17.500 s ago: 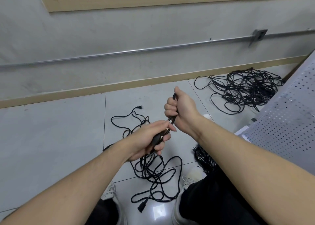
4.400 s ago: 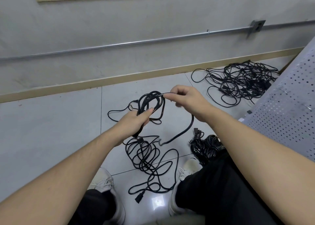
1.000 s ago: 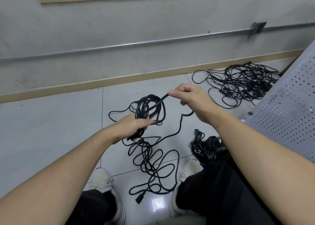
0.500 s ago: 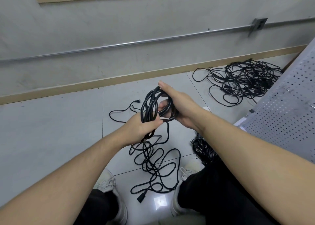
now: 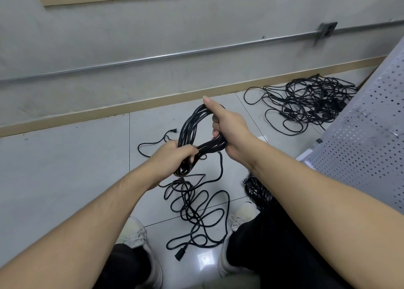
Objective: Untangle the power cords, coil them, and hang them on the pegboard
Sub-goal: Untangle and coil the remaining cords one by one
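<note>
while both hands clamp coil [image 5: 192, 131]: left hand [image 5: 175, 157] grips near end, right hand [image 5: 227, 126] far side. coil's long axis runs away from body. uncoiled cord [image 5: 196, 210] trails on floor [image 5: 65, 168] below left hand, nearer it. pegboard [image 5: 367, 135] right.

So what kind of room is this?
Probably a workshop or utility room: bare wall with a metal conduit, tiled floor, a pegboard, and a cord pile.
</note>
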Action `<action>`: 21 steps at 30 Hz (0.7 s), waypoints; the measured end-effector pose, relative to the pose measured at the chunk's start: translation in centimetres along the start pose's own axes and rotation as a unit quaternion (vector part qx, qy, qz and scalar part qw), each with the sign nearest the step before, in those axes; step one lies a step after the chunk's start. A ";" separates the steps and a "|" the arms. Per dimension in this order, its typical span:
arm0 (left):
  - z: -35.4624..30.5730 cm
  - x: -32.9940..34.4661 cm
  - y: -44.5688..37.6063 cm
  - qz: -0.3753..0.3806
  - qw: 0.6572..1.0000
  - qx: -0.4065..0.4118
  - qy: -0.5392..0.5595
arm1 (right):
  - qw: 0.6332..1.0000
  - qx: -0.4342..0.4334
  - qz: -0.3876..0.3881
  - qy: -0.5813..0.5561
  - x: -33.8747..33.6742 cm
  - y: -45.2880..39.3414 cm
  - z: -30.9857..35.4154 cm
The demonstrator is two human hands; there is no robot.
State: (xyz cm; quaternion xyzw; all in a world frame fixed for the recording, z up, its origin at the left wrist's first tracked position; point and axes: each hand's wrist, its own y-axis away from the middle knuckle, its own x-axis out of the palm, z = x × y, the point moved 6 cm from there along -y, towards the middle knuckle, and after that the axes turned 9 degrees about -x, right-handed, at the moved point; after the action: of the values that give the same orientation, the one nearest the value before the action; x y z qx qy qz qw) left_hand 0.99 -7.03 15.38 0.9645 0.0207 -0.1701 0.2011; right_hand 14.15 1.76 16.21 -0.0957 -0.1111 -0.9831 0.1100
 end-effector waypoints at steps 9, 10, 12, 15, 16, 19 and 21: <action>-0.2 2.7 0.9 0.154 0.979 0.003 0.134 | 0.987 0.054 0.009 -0.151 0.1 0.3 -0.2; -0.3 2.7 0.8 0.112 0.989 0.024 0.094 | 0.984 0.057 0.010 -0.168 0.1 0.2 -0.2; -0.5 2.4 0.6 0.007 0.997 0.075 0.032 | 0.980 0.058 0.012 -0.192 0.2 0.0 -0.1; -1.3 1.9 0.6 -0.058 0.989 0.136 0.018 | 0.971 0.066 0.014 -0.229 0.4 -0.2 0.0; -1.4 2.1 0.7 -0.024 0.991 0.126 0.047 | 0.969 0.070 0.014 -0.237 0.4 -0.2 0.0; -0.7 2.6 0.8 0.080 0.992 0.067 0.076 | 0.972 0.071 0.017 -0.225 0.4 -0.1 -0.4; -0.3 3.1 0.7 0.118 0.987 0.054 0.092 | 0.976 0.061 0.020 -0.209 0.2 -0.2 -0.5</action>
State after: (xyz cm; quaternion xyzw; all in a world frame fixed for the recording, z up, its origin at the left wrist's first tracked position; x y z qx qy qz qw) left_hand 4.06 -7.61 14.87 0.9811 -0.0837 -0.0568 0.1648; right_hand 13.86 1.77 15.73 -0.2944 -0.1892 -0.9304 0.1095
